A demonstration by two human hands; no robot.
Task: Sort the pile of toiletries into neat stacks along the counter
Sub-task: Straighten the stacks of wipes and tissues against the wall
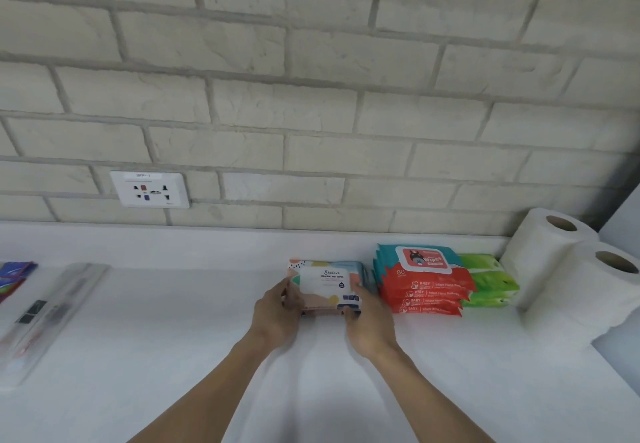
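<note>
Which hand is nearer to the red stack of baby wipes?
Right. The right hand holds the pastel pack next to the red stack; the left hand holds its far end.

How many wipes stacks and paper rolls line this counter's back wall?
Wipes stacks: 3 (pastel stack, red-and-teal stack, green stack)
Paper rolls: 2 (back roll, front roll)
Total: 5
</note>
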